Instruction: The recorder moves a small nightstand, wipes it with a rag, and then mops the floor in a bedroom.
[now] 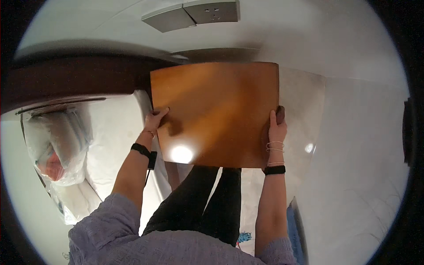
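A glossy orange-brown wooden top (216,115), roughly square, is in front of me below the wall; it looks like a small table or bedside cabinet top. A bright light reflects near its front left. My left hand (155,120) grips the left edge, thumb on the upper face and the other fingers mostly hidden. On the opposite edge, my right hand (277,127) closes around the side. A small dark brown rounded piece (280,115) shows at its fingertips; I cannot tell whether it belongs to the top. What supports the top is hidden.
To the left is a bed with a white mattress (117,132) and a dark headboard (79,81). Clear plastic bags (66,141) with bedding lie on it. Wall sockets (212,12) sit above. A blue item (295,229) and a blue tangled bundle (244,237) are low right.
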Motion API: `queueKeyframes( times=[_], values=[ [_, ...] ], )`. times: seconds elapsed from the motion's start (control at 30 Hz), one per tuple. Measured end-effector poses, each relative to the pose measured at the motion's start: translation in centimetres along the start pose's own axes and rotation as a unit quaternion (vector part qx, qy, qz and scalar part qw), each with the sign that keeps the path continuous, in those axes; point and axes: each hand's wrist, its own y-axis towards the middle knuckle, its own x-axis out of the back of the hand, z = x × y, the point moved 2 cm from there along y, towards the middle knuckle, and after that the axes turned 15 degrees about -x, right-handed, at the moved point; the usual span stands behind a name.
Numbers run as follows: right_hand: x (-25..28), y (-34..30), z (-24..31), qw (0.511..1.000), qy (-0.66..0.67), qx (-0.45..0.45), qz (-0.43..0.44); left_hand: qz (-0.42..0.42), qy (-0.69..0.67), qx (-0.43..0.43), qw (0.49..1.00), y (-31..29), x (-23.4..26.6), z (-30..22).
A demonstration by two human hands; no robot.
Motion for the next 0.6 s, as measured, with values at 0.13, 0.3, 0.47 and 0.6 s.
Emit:
queueKeyframes(
  times=[0.13,0.3,0.47,0.6],
  values=[
    [-0.2,-1.0,0.8,0.999,0.015,0.015,-0.028,0.001,0.047,-0.006,0.999,2.0,1.9,0.2],
    [0.6,0.0,-0.5,1.000,0.022,-0.001,-0.021,0.034,0.055,0.012,0.998,1.9,0.0,-1.2],
    [0.3,0.0,0.4,0.999,0.005,0.026,-0.037,0.025,-0.012,-0.012,1.000,1.5,0.9,-0.1],
    [0.8,-0.3,0.6,0.999,0.014,0.023,-0.033,-0.004,0.074,-0.052,0.996,1.4,0.1,-1.5]
  ],
)
